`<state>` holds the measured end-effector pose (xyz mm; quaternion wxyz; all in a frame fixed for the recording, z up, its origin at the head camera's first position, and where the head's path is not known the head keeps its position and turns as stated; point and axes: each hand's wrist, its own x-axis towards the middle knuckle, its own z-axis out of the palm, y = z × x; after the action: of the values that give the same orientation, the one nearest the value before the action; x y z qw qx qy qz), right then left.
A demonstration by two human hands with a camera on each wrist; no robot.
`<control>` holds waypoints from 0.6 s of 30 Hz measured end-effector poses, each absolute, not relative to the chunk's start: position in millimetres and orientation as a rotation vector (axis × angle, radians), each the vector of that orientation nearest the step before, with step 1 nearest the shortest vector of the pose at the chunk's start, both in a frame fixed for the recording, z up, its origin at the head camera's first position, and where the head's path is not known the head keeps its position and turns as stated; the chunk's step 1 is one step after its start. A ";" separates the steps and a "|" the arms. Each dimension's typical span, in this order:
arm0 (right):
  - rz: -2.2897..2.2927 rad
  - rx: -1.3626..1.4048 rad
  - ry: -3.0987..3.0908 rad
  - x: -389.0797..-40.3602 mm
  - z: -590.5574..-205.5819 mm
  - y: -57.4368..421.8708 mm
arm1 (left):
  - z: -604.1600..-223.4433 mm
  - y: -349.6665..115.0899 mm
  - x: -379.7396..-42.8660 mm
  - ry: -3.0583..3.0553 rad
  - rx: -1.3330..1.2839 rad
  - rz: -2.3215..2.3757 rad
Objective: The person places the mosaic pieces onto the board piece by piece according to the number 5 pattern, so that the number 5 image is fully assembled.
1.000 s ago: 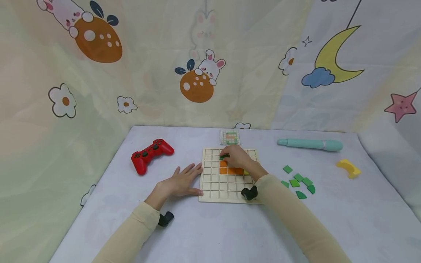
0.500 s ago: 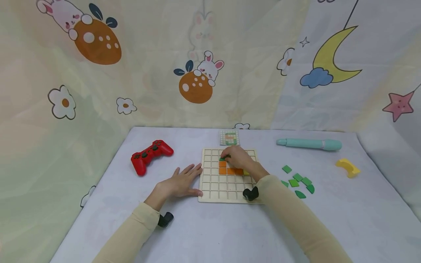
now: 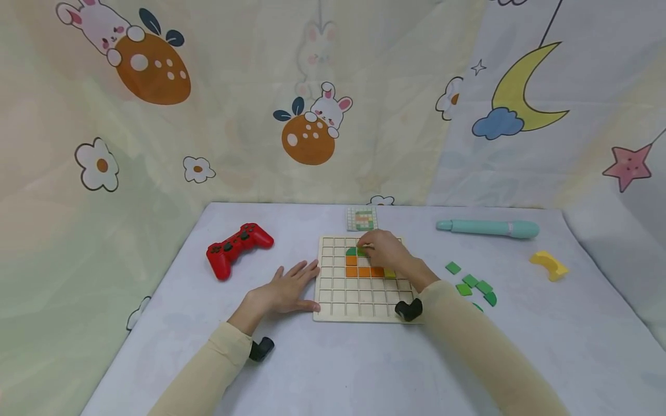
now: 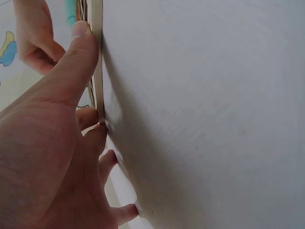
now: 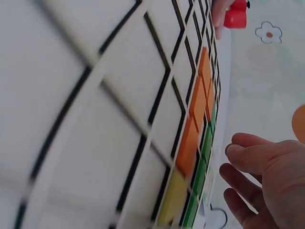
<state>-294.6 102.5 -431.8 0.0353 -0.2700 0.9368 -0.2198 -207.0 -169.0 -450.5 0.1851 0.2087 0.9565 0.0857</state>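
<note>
A pale wooden grid board lies mid-table, with orange tiles, a yellow tile and green tiles in its cells. My left hand rests with fingers spread at the board's left edge; in the left wrist view the thumb touches that edge. Over the far rows is my right hand, partly hiding the green row. Its fingers bend loosely in the right wrist view, thumb and index close together, and no tile shows between them. There, green tiles sit beside the orange ones.
Several loose green pieces lie right of the board, some behind the sleeve. A small pattern card is beyond the board. A red game controller lies left; a teal pen-like stick and a yellow curved block lie right.
The green piece at my right fingertips now lies on the board beside a rounded green tile. My right hand has shifted slightly right and its fingers have loosened. My left hand stays put.
</note>
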 end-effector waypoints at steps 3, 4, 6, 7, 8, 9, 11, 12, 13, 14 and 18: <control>-0.691 -0.748 2.892 -293.5 -429.1 122.5 | -449.0 -168.9 -206.2 2.700 0.587 0.253; -0.686 -0.720 2.900 -293.2 -429.2 131.4 | -448.5 -168.4 -206.1 2.699 0.586 0.254; -0.678 -0.652 2.912 -290.8 -428.0 151.1 | -448.3 -167.9 -206.1 2.698 0.587 0.259; -0.672 -0.630 2.926 -289.9 -428.1 162.0 | -448.3 -167.9 -206.2 2.697 0.588 0.260; -0.667 -0.598 2.934 -288.4 -427.9 173.1 | -448.5 -168.0 -206.3 2.696 0.586 0.258; -0.663 -0.580 2.944 -286.7 -427.8 184.8 | -448.7 -168.4 -206.3 2.696 0.585 0.254; -0.660 -0.576 2.968 -283.3 -428.3 209.7 | -448.3 -169.1 -206.3 2.697 0.588 0.257; -0.657 -0.586 2.981 -281.9 -429.0 222.1 | -448.1 -169.3 -206.1 2.696 0.586 0.260; -0.656 -0.586 2.988 -279.7 -429.3 233.7 | -447.7 -169.4 -206.1 2.696 0.588 0.262; -0.651 -0.579 2.994 -277.3 -429.4 244.9 | -447.4 -169.5 -206.1 2.695 0.590 0.267; -0.644 -0.495 3.000 -265.8 -428.0 280.0 | -445.8 -168.9 -206.1 2.684 0.593 0.280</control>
<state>-265.8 280.0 -428.0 0.0166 -0.1594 0.9651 -0.2071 -206.1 -168.9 -445.8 0.1881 0.2108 0.9541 0.0994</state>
